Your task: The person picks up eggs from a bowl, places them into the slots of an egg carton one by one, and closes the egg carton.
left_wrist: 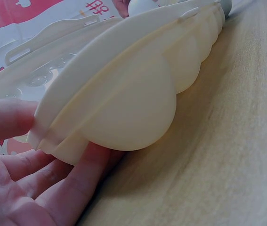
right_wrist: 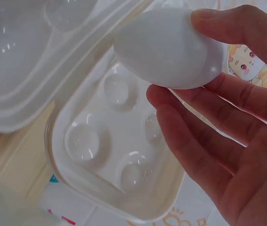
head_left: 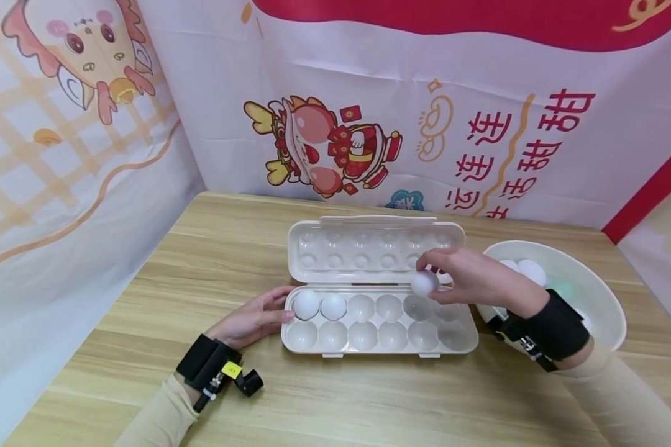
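Observation:
A white plastic egg box lies with its lid folded back on the table. Two white eggs sit side by side at the left end of its far row. My left hand grips the box's left end, the thumb at the rim and the fingers curled under the cups. Between thumb and fingertips my right hand holds a white egg, above the right part of the box near the hinge. The other cups show no eggs.
To the right stands a white oval bowl with several white eggs and something pale green inside, partly hidden by the right wrist. A printed cloth hangs behind the wooden table. Both wrists wear black straps with small cameras.

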`<state>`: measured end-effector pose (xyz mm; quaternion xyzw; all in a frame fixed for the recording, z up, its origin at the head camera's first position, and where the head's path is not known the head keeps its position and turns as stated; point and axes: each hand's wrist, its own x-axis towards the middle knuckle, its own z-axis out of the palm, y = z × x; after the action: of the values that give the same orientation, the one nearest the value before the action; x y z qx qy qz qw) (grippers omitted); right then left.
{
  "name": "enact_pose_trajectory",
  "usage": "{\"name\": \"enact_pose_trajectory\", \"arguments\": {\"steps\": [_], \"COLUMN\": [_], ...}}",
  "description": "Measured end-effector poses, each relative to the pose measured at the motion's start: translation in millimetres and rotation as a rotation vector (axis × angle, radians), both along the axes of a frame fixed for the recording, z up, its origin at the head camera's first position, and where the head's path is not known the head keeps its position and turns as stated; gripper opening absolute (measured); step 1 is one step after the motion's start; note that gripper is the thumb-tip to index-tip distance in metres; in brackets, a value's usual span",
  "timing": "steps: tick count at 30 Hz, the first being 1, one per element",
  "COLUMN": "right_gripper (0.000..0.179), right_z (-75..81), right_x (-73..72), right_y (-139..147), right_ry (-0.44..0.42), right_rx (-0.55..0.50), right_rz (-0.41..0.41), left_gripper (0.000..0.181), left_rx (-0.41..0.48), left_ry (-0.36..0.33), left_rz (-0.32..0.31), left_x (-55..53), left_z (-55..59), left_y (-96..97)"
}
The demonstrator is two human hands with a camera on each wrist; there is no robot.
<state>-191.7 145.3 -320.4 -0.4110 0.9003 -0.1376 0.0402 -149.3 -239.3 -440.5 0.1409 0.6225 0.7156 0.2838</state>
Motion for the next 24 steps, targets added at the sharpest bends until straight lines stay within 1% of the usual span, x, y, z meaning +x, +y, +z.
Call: {"name": "enact_pose_trajectory", "arguments": {"steps": [7, 11, 15, 22, 24], "right_gripper": [0.041, 0.038, 0.037, 0.036, 0.036], "right_z": [-11.7, -16.1, -16.4, -20.7, -23.6], "right_x": [-2.5, -0.5, 2.0, 2.0, 1.8], "right_y": [-12.6, -21.1, -31.4, -51.9, -57.0], "right_ry": [0.033, -0.001, -0.032, -0.054, -0.066], "right_rx": [-0.034, -0.037, -0.038, -0.05, -0.041], "right_rz": [0.096, 0.115, 0.127, 0.213, 0.222], "left_gripper": [0.057, 0.058, 0.058, 0.058, 0.058], "left_rx": [-0.005, -0.006, -0.009, -0.006, -0.004], "left_ry": [0.002, -0.001, -0.008, -0.009, -0.01], "left_rz": [0.0, -0.002, 0.003, 0.005, 0.005], "left_x": [0.3, 0.3, 0.4, 0.4, 0.6], "left_z": [1.1, 1.1, 1.7, 0.9, 0.3], "left_y": [-0.2, 0.4, 0.5, 0.2, 0.6]}}
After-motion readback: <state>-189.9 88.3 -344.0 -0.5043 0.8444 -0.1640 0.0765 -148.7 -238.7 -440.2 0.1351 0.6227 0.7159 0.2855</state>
